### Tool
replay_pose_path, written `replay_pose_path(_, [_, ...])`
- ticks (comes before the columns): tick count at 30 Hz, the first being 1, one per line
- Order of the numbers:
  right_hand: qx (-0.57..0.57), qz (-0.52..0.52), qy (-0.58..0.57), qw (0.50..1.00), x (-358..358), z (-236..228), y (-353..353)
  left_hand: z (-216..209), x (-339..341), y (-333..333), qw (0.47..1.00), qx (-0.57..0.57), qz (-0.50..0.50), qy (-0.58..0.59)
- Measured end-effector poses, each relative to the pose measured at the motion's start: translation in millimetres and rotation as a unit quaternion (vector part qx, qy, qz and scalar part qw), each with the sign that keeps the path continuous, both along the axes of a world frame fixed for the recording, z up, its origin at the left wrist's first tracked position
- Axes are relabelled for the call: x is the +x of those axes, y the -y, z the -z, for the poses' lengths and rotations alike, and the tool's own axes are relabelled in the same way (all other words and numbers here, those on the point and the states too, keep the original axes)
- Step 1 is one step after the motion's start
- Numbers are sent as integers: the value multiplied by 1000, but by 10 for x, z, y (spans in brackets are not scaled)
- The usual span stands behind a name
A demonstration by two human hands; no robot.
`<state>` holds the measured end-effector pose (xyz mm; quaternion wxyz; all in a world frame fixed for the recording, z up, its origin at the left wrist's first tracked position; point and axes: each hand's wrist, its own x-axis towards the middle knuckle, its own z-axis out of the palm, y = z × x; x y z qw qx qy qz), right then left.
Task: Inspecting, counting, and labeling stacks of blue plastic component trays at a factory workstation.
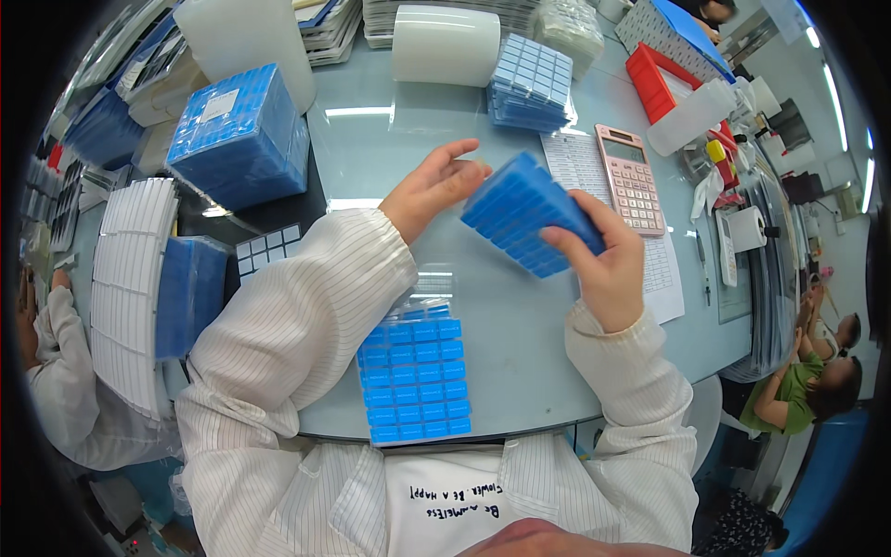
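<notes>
A thick stack of blue label sheets [524, 218] is tilted above the table, gripped along its right side by my right hand [608, 260], thumb on the near face. Close to the stack's left corner is my left hand [432, 190], fingers stretched out; whether a fingertip touches the corner is hard to tell. Another pile of blue label sheets [418, 381], printed in a grid of small rectangles, lies flat at the table's near edge, partly beneath my left sleeve.
On the left stand a wrapped blue block of sheets [237, 139] and a tall white-topped stack [133, 288]. A white roll [445, 45] and a smaller sheet stack [529, 84] sit at the back. A pink calculator [631, 181] rests on printed paper [664, 278] to the right.
</notes>
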<state>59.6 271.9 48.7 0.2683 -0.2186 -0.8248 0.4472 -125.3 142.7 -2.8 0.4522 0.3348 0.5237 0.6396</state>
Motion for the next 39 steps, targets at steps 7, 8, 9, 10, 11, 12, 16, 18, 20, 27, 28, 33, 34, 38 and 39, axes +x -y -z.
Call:
replay_pose_path(7, [-649, -73, -19, 757, -64, 12, 292, -222, 330, 190, 983, -35, 117, 139])
replay_pose_path(8, [-681, -57, -19, 729, -82, 27, 353, -242, 366, 184, 974, -43, 111, 195])
replay_pose_path(9, [-685, -55, -28, 726, -96, 92, 362, -292, 346, 171, 957, -63, 107, 262])
replay_pose_path(10, [-686, -50, -30, 725, -99, 92, 376, -243, 302, 150, 956, -66, 112, 264])
replay_pose_path(11, [-650, -38, 2, 759, -109, 71, 392, -207, 247, 156, 943, -74, 106, 307])
replay_pose_path(12, [-612, -25, 33, 790, -113, 57, 394, -183, 221, 163, 928, -82, 100, 350])
replay_pose_path(16, [-504, -37, 106, 856, -102, 68, 271, -113, 59, 209, 874, -7, 114, 473])
replay_pose_path(18, [-232, -88, 77, 966, -52, 145, 208, -190, 72, 172, 863, 14, 129, 488])
replay_pose_path(20, [-184, -101, 60, 976, 24, 78, 29, -183, -2, 174, 841, 45, 171, 511])
replay_pose_path(27, [264, -36, 144, 953, 220, 62, -631, -202, 44, 161, 898, 13, 104, 427])
replay_pose_path(28, [264, -37, 143, 953, 219, 121, -644, -205, 55, 174, 899, 13, 103, 426])
replay_pose_path(33, [312, -34, 178, 933, 95, 368, -786, -170, 78, 222, 917, -87, 66, 383])
replay_pose_path(34, [316, 7, 205, 926, 57, 378, -829, -149, 85, 217, 924, -93, 71, 363])
replay_pose_path(38, [343, 77, 179, 919, -62, 224, -846, -181, 130, 163, 924, -135, 39, 357])
replay_pose_path(39, [152, 20, 139, 978, -82, 145, -744, -166, 130, 159, 922, -139, 36, 359])
